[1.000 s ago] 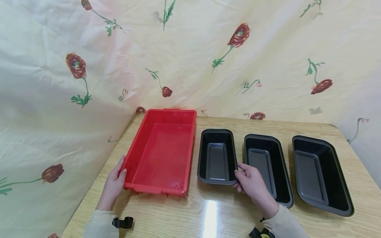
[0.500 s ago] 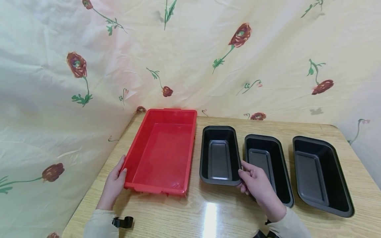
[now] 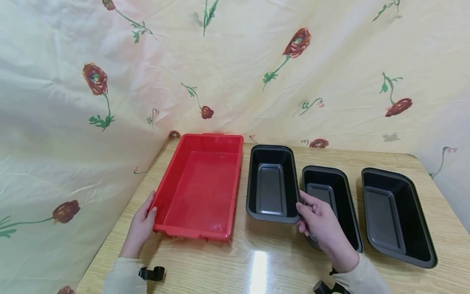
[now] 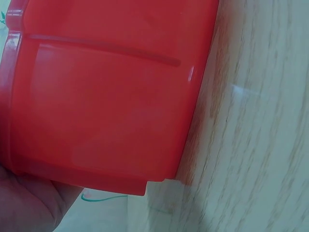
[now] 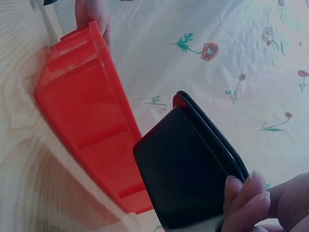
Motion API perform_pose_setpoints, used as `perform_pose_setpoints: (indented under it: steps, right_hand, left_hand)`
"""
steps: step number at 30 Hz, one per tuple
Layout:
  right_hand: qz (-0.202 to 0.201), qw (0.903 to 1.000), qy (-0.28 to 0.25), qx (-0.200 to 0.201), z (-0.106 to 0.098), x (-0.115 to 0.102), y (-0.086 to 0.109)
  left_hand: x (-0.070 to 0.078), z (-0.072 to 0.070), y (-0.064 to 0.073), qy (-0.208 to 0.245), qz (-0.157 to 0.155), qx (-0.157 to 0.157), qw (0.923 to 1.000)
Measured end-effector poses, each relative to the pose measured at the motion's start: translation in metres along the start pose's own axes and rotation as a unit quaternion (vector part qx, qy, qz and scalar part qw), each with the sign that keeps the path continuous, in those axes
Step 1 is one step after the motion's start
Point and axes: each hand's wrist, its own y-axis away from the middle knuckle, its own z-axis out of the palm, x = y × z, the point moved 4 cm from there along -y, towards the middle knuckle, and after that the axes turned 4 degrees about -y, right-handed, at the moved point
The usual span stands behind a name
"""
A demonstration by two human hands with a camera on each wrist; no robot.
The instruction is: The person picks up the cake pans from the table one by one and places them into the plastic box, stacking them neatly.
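My left hand [image 3: 138, 224] holds the red plastic tray [image 3: 202, 196] at its near left corner, thumb over the rim and fingers along the outer side. The left wrist view shows the tray's outer wall [image 4: 106, 111] filling much of the frame. With my right hand [image 3: 324, 224] I pinch a black loaf pan [image 3: 271, 190] by the rim at its near right corner. The pan is raised above the table just right of the tray, its inside facing up and bare. In the right wrist view the pan's dark outer wall [image 5: 183, 164] overlaps the tray [image 5: 91, 101].
A second black loaf pan [image 3: 327, 179] sits on the table, partly hidden behind my right hand. Farther right lies a third, larger-looking pan [image 3: 400, 212]. The wooden table [image 3: 205, 269] meets flower-patterned cloth [image 3: 235, 81] at the back and left.
My right hand has lifted the loaf pan, which has shifted upward in the view and slightly right. The left hand and the red tray stay in place.
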Motion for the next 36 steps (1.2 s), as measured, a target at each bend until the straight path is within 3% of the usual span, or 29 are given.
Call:
perform_pose_setpoints:
  steps: [36]
  right_hand:
    - [-0.055, 0.9962, -0.045, -0.050, 0.028, -0.031, -0.009]
  left_hand:
    - [-0.002, 0.000, 0.001, 0.018, -0.011, 0.001, 0.9998]
